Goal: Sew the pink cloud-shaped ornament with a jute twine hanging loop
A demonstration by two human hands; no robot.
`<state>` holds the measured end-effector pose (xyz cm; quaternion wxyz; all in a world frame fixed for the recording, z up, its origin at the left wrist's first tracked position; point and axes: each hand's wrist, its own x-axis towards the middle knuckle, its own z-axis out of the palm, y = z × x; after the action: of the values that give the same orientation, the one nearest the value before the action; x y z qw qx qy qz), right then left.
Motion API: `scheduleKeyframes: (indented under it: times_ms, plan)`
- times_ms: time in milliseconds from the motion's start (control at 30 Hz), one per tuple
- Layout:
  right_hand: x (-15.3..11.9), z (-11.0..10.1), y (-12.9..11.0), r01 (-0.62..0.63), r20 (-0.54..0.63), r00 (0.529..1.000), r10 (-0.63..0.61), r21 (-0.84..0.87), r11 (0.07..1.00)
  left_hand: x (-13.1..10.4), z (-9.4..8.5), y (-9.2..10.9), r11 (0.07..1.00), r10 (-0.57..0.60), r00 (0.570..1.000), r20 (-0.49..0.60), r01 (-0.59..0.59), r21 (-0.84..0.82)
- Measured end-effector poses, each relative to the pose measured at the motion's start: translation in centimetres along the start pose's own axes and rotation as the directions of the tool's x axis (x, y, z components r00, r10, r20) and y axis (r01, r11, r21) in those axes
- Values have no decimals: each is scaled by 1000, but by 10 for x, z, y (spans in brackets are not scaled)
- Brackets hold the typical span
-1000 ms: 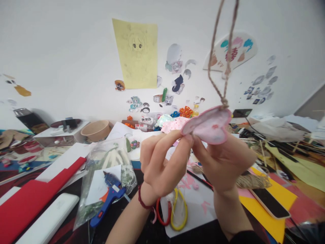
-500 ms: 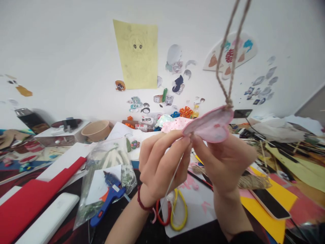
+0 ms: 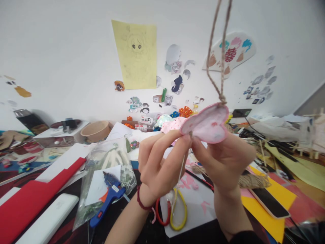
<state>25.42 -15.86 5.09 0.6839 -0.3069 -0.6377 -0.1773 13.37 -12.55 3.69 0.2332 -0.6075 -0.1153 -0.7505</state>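
Observation:
A pink-edged, whitish paper heart [image 3: 209,126] is raised above the table, tilted, with a loop of brown twine [image 3: 211,51] knotted at its upper right and rising out of view. My left hand [image 3: 164,159] pinches the heart's lower left tip and a thin pale string [image 3: 182,166] that trails down. Closed beside it, my right hand [image 3: 224,159] grips the heart from below, its thumb touching the same tip. The fingers behind the heart are hidden. Beneath both hands lie scissors [image 3: 186,211] with one red and one yellow handle loop.
A blue glue gun [image 3: 110,200] lies on a clear plastic bag [image 3: 83,203] at the left, near red card [image 3: 43,189] and a white box-like object [image 3: 50,220]. To the right are a phone [image 3: 270,203], yellow card [image 3: 264,220] and a twine bundle [image 3: 254,181].
The heart and its twine loop have shifted a little left, and the heart's face is turned more toward me. Both hands keep nearly the same place and grip.

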Motion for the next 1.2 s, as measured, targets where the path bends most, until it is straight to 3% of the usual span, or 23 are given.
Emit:
scheduleKeyframes:
  times_ms: [167,300,467,833,1200]
  plan:
    - [2,-1,1,19,33,999,-20,54,998,0,2,0,1000,-5,1000,-15,5,3]
    - [1,0,1,15,2,1000,-15,14,1000,-2,5,-1,1000,-4,999,-38,6,29]
    - [0,-2,0,47,48,998,-46,-36,998,-2,8,-3,998,-22,998,-65,26,56]
    - [-1,-1,1,-61,-21,998,62,17,998,1,1,2,999,-22,1000,2,22,-47]
    - [-2,-2,-2,-57,2,998,57,64,996,2,-2,3,999,-28,999,21,29,-46]
